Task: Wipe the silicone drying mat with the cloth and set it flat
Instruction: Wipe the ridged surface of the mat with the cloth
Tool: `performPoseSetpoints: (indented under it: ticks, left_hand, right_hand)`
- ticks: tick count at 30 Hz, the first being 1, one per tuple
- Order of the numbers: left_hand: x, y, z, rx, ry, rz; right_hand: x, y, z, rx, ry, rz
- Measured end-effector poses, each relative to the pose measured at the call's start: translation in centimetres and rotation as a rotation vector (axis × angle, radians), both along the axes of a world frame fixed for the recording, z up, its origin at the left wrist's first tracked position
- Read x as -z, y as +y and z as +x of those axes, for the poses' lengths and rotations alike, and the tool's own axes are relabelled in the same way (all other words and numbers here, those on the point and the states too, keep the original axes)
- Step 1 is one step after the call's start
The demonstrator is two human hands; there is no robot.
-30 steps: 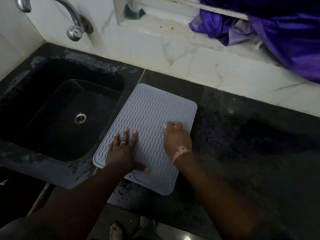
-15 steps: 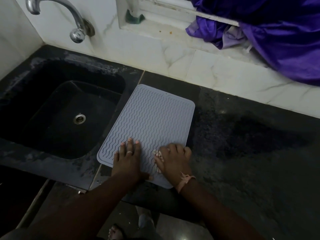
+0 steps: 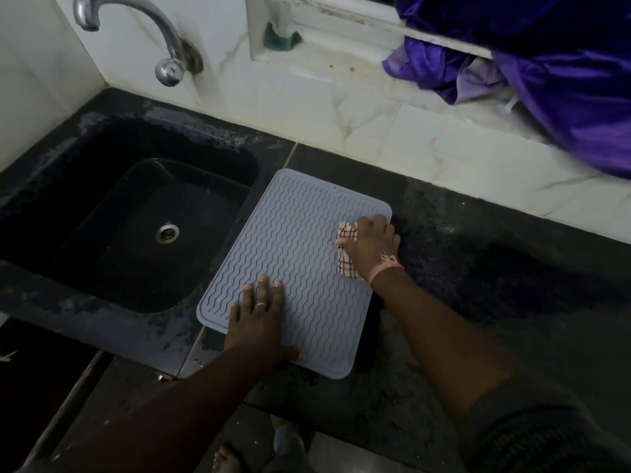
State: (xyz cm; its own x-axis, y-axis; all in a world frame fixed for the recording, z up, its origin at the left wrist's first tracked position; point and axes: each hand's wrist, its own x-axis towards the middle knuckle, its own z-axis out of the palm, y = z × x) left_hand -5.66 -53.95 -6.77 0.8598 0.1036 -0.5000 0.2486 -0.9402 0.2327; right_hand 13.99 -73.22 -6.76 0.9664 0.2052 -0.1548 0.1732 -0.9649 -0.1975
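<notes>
While my left hand (image 3: 256, 319) lies flat on the mat (image 3: 300, 254), my right hand's (image 3: 372, 245) grip bunches the cloth (image 3: 345, 249) at the mat's right edge; unwiped length runs leftward.

Grey ribbed mat (image 3: 300, 254) flat; checked cloth (image 3: 345, 249) atop.

1 mat (image 3: 300, 254), 1 cloth (image 3: 345, 249), 2 hands – left hand (image 3: 256, 322), right hand (image 3: 372, 245).

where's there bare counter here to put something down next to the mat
Bare dark counter lies right of the mat, bounded by the marble backsplash. The mat itself is crowded: left hand pressing, right hand gripping the cloth. Left is the sink.
</notes>
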Motion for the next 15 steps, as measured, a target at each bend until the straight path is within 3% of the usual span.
performPoseSetpoints:
  ticks: [3, 6, 8, 10, 13, 15]
  left_hand:
    - [-0.3, 0.4, 0.1, -0.014, -0.044, 0.003]
    - [-0.5, 1.2, 0.2, -0.062, -0.090, 0.025]
    - [-0.4, 1.5, 0.3, -0.098, -0.068, 0.008]
    - [-0.3, 1.6, 0.3, -0.117, -0.045, 0.012]
    - [-0.1, 1.9, 0.0, -0.123, -0.036, 0.025]
    - [0.0, 2.1, 0.0, -0.122, -0.034, 0.018]
  right_hand:
    - [0.0, -0.9, -2.1, -0.065, 0.092, 0.088]
    - [-0.1, -1.1, -3.5, -0.098, 0.006, 0.145]
    - [-1.5, -0.3, -4.8, -0.109, -0.019, 0.353]
    - [-2.7, 0.9, -8.1, -0.211, 0.093, 0.515]
    - [-2.0, 2.6, -14.3, -0.546, 0.129, 0.389]
    - [-1.2, 2.9, -15.6, -0.600, 0.101, 0.290]
